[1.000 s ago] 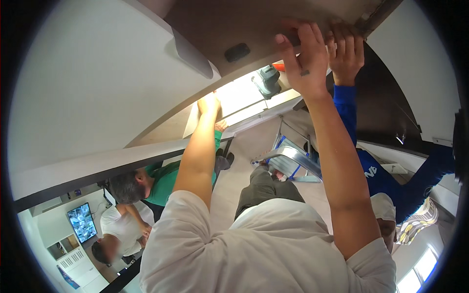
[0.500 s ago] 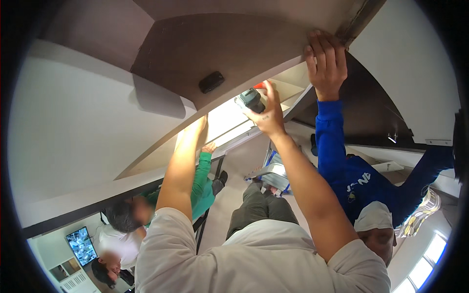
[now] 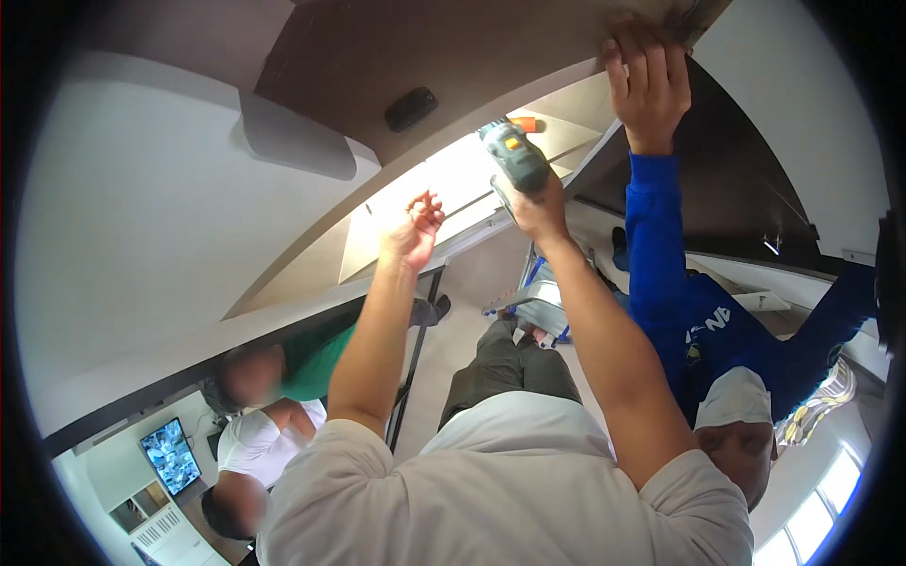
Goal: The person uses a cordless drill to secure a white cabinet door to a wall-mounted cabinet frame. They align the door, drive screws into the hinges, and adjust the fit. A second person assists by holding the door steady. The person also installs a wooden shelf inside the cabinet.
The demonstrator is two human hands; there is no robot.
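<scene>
In my right hand [image 3: 541,209] is a dark cordless drill [image 3: 519,160] with an orange patch on its body, its front end pointing up into the lit opening [image 3: 453,179] of the cabinet. My left hand [image 3: 411,234] is raised beside that opening, palm partly turned to me. Its fingers are curled in with the tips close together; what they hold, if anything, is too small to name. Above both hands runs the curved edge of a brown panel [image 3: 349,57], with a black oblong piece [image 3: 411,109] on it. An orange object [image 3: 525,124] shows behind the drill.
At right, a co-worker's hand [image 3: 649,90] grips the panel edge, its sleeve blue [image 3: 653,217]. A stepladder [image 3: 543,302] stands below my arms. A person in green [image 3: 316,363] and one in white [image 3: 264,439] are at lower left, near a screen [image 3: 171,457].
My left hand has come down from the opening and its fingers now show curled. My right hand has turned the drill, which now points up-left. The green sleeve has withdrawn from the opening.
</scene>
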